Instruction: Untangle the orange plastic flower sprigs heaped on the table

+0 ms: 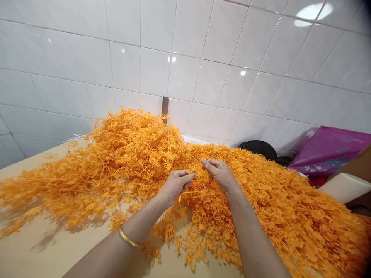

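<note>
The left hand [175,187] and right hand [222,175] are positioned near the centre of the pale wooden tabletop [52,247], fingers together, pinching strands of the orange plastic sprigs [136,154] heaped across it; a magenta plastic bag [327,152] lies beyond its far right corner

We look from the person's head, forward and down, with the left hand [176,186] and right hand [220,174] close below us at lower centre. Beyond the hands, we face a glossy white tiled wall [185,65], which fills the upper half of our view.
</note>
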A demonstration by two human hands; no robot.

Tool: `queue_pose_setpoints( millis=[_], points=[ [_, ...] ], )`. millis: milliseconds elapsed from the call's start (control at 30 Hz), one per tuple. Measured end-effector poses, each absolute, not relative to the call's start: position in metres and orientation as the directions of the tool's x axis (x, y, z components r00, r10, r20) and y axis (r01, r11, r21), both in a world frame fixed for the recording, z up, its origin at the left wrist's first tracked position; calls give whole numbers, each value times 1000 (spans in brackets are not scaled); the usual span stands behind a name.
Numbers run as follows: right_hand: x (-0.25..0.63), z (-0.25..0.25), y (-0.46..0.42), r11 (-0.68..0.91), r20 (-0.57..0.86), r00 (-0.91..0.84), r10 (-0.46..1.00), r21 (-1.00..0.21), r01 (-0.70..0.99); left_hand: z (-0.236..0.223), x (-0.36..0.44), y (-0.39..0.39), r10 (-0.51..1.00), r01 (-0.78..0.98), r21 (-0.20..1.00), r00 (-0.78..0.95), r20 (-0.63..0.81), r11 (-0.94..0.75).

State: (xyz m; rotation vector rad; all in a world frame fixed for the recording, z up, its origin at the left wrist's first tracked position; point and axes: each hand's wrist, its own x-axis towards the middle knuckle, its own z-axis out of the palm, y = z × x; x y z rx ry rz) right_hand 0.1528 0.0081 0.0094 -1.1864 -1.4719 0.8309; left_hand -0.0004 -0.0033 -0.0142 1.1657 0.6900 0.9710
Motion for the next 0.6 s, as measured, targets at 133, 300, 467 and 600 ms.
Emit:
queue_pose_setpoints(
  millis=[133, 300, 467, 600],
  points=[
    [168, 6, 14, 293, 354, 352, 866, -931, 216, -19, 1, -2, 894, -241, 967, 446, 35, 82],
    [199, 17, 13, 295, 202, 640, 741, -955, -40, -28, 3, 0, 931, -212, 977, 355, 87, -10],
    [175, 26, 2, 255, 276, 202, 940, -959, 126, -28, 3, 0, 940, -190, 982, 331, 87, -24],
    [156, 28, -7, 325, 284, -173, 943, -898, 295, -23, 0, 0, 876, -214, 974, 482, 36, 77]
  ],
)
